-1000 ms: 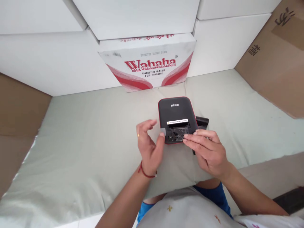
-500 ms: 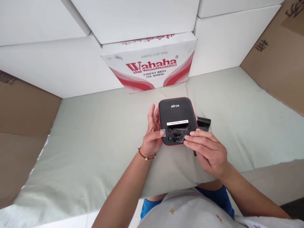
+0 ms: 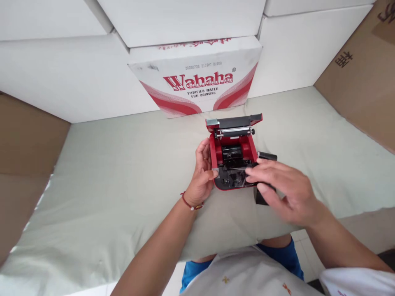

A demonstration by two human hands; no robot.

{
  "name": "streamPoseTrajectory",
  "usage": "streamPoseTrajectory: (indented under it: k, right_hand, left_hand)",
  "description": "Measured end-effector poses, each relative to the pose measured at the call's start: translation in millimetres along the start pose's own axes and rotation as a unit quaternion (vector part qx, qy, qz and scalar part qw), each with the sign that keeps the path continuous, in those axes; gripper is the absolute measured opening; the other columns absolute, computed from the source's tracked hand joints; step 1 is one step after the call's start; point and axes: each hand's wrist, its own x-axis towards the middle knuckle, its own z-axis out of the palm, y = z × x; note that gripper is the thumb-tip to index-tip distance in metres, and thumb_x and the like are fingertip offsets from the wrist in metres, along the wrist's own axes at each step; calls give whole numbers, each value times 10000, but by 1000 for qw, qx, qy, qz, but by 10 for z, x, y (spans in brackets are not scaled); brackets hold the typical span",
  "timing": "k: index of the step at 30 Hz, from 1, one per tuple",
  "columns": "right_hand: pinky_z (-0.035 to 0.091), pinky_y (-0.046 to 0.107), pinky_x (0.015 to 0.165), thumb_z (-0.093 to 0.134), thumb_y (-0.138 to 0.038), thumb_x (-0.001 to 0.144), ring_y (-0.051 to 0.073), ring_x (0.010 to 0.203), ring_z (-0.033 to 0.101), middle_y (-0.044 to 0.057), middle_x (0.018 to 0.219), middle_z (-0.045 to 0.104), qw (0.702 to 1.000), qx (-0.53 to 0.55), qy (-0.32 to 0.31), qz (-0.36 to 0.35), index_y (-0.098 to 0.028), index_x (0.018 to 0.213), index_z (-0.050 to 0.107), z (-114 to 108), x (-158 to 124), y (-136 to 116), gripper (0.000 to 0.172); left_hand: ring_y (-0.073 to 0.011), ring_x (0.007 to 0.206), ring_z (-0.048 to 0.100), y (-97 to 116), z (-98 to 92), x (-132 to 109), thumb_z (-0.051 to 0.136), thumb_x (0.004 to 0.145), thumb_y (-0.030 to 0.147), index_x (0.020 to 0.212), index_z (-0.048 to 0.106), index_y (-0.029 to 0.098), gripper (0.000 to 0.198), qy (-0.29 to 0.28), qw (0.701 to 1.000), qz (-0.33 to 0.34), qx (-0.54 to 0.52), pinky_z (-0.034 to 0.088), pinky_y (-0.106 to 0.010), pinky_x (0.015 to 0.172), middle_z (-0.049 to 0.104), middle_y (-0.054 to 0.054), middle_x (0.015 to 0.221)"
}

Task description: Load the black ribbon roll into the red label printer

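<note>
A small black and red printer sits on the pale green cloth with its lid swung up, showing a red inside and a roller bar. My left hand grips the printer's left side, thumb pressed on its front corner. My right hand hovers over the printer's front right, fingers stretched out and blurred by motion, fingertips near the front slot. A black part lies just right of the printer, partly hidden under my right hand.
A white Wahaha water carton stands behind the printer among stacked white boxes. Brown cardboard rises at the right and more at the left. The green cloth covers the surface to its near edge.
The printer's lid has opened and now stands up at the back. My left hand closed on the printer's left side. My right hand shifted slightly right, fingers spread.
</note>
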Motion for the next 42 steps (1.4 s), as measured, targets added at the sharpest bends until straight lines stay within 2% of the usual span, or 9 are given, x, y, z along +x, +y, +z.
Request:
streamPoseTrajectory:
  k: [3,6,10,14,19,24,30,35,42]
  right_hand:
    - [674,388,930,576,-264,1122,230,1030,831,48,1205,866,994,-80,-44,68,-279,1431,725,-94,309,16,343]
    - [631,380,770,566,-273,1116,276,1026,825,99,1294,838,959,-198,-172,112,-236,1280,788,-42,649,88,278]
    - [518,352,651,610,-100,1006,278,842,797,116,1038,853,884,-282,-336,163,-190,1063,795,163,1071,184,212]
    - [490,356,657,623,-39,944,285,815,783,147,962,851,845,-307,-395,187,-169,992,802,363,1267,226,227]
    - [470,352,613,709,-142,922,280,785,760,132,1028,848,876,-321,-316,171,-204,1055,801,286,1093,215,173]
    - [526,360,635,643,-370,1062,195,662,675,70,1074,821,959,-188,-145,152,-269,1310,766,-356,679,85,295]
    - [557,394,595,605,-711,1041,232,693,713,87,1098,826,950,-151,-135,238,-314,1300,807,-919,-101,553,515]
    - [632,469,758,579,-589,1026,313,869,794,111,1077,837,912,-189,-214,294,-253,1218,850,-802,-545,942,471]
    - [602,390,777,594,-318,1033,275,970,783,105,1276,816,910,-249,-171,283,-250,1250,830,-217,-300,879,328]
  left_hand:
    - [-364,1693,363,-43,7,12,952,753,494,1549,551,454,892,0,1000,16,3,309,-592,1410,453,-11,1777]
    - [-352,1667,397,-56,2,30,955,754,499,1543,553,449,887,-7,1000,20,2,323,-574,1401,484,-13,1746]
    - [-371,1663,400,-54,-13,53,978,710,498,1539,561,426,931,-3,1000,14,-6,319,-583,1399,481,-28,1747]
    - [-372,1673,379,-68,-22,74,976,709,479,1533,563,411,924,-7,1000,14,-14,294,-580,1405,482,-32,1745]
    - [-360,1626,441,-95,-23,96,966,740,505,1506,570,404,869,1,1000,18,-21,341,-564,1373,513,-35,1711]
    - [-337,1651,407,-90,-25,91,957,760,501,1514,558,417,857,0,1000,18,-17,332,-532,1384,485,-20,1737]
    - [-332,1677,378,-73,-35,91,954,767,505,1501,567,423,834,-1,1000,14,-11,353,-523,1384,480,-14,1748]
    - [-332,1684,375,-39,-34,80,954,758,467,1489,594,424,816,11,1000,7,-4,339,-528,1403,485,-7,1752]
    - [-328,1680,387,-11,-37,65,931,777,474,1496,598,425,794,20,1000,3,18,344,-524,1404,503,-8,1739]
